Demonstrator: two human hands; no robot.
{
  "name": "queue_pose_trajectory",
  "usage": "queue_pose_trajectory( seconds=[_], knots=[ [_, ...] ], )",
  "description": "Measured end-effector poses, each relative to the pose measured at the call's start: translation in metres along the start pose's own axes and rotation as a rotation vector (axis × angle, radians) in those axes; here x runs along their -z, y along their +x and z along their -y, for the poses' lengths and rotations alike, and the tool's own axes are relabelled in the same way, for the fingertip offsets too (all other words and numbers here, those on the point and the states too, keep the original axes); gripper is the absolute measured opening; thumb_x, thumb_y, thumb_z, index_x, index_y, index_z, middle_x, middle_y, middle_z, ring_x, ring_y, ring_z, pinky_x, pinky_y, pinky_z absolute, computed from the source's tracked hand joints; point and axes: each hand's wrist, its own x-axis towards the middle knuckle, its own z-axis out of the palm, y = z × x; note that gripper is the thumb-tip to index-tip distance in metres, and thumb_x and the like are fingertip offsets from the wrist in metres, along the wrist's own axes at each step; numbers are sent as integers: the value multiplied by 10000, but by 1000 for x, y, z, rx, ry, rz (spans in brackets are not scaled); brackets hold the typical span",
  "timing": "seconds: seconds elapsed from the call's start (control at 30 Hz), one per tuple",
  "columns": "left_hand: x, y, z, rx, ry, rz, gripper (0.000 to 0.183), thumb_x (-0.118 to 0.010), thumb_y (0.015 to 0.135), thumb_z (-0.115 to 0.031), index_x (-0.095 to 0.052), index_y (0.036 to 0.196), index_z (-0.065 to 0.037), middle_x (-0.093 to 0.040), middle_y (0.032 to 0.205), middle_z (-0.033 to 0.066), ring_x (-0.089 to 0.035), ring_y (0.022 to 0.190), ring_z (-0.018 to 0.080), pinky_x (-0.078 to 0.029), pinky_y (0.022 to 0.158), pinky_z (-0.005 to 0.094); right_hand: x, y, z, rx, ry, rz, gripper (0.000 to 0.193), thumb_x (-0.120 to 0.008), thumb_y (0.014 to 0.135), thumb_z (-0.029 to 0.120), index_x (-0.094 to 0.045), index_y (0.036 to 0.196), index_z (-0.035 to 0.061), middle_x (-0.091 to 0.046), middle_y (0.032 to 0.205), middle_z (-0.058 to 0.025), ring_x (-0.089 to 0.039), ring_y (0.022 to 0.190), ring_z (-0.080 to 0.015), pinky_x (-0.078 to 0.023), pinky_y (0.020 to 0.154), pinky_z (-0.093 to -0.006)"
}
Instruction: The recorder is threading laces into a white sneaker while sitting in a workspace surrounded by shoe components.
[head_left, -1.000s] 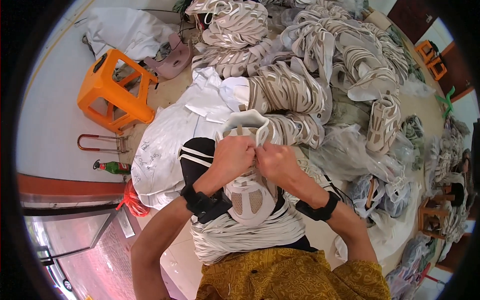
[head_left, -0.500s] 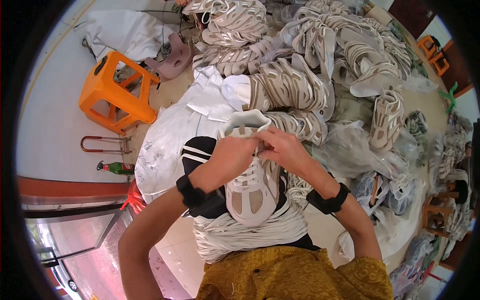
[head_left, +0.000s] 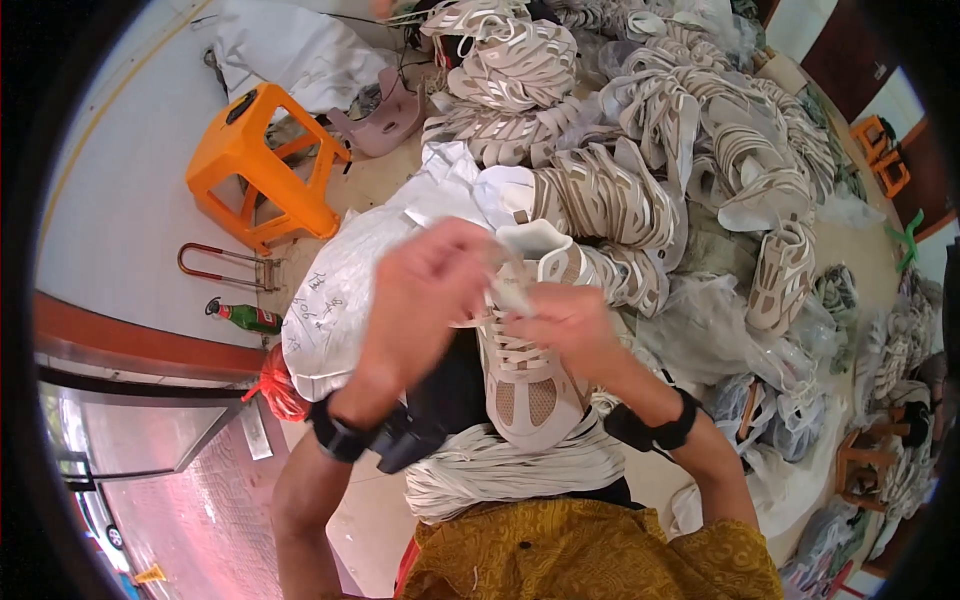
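A beige and white sneaker (head_left: 538, 412) with tan mesh at the toe rests on my lap, toe toward me, its white laces crossing the front. Above its upper eyelets, my left hand (head_left: 428, 285) is closed in a pinch on the shoelace, raised off the shoe and blurred by motion. My right hand (head_left: 572, 322) also pinches the lace, close by at the shoe's tongue. The fingertips and the lace between them are smeared. Across my lap lies a thick bundle of white shoelaces (head_left: 510, 475).
Rows of stacked sneaker uppers (head_left: 610, 200) fill the floor ahead and to the right, among clear plastic bags (head_left: 700, 315). A white sack (head_left: 330, 300) lies ahead-left, near an orange stool (head_left: 265, 165) and a green bottle (head_left: 245, 316). A single sneaker (head_left: 780, 280) sits at right.
My left hand has lifted away from the shoe's eyelets, up and to the left. The right hand stays near the tongue. The whole view has shifted slightly.
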Motion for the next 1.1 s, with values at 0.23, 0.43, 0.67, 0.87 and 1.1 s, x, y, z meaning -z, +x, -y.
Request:
queue_pose_trajectory(
  seconds=[0.23, 0.43, 0.67, 0.87, 1.1],
  knots=[
    [131, 7, 85, -274, -1027, -299, 145, -481, 803, -38, -537, 884, 69, -538, 1041, 165, -430, 1124, 275, -388, 942, 295, 155, -32, -61, -319, 957, -523, 147, -460, 842, 119, -535, 888, 1, -456, 569, -8, -361, 442, -77, -280, 385, -194],
    [279, -1, 137, -483, -980, -475, 92, -471, 780, 37, -492, 821, 117, -494, 1076, 234, -403, 1135, 328, -341, 1000, 381, 280, -71, -92, -279, 1001, -626, 203, -452, 890, 192, -516, 948, 9, -458, 665, -19, -378, 549, -88, -311, 436, -189],
    [334, -17, 160, -435, -1043, -776, 186, -401, 815, 45, -403, 977, 137, -371, 1202, 285, -372, 1152, 352, -330, 1006, 393, 363, -83, -90, -151, 1022, -563, 222, -442, 899, 181, -488, 978, -21, -451, 693, -19, -385, 576, -91, -329, 439, -206],
    [380, -53, 209, -390, -374, -931, 268, -376, 848, 0, -339, 1069, 147, -360, 1213, 270, -357, 1165, 334, -328, 1008, 397, 414, -95, -99, -183, 787, -672, 220, -450, 895, 175, -495, 974, -25, -469, 649, -15, -398, 540, -84, -326, 437, -200],
    [449, -79, 234, -281, -451, -1084, 177, -496, 843, -80, -475, 917, 79, -525, 955, 135, -535, 921, 227, -466, 861, 317, 398, -91, -103, -710, 49, -789, 260, -502, 850, 136, -487, 1051, -28, -528, 704, -12, -416, 497, -82, -320, 404, -190]
  ],
)
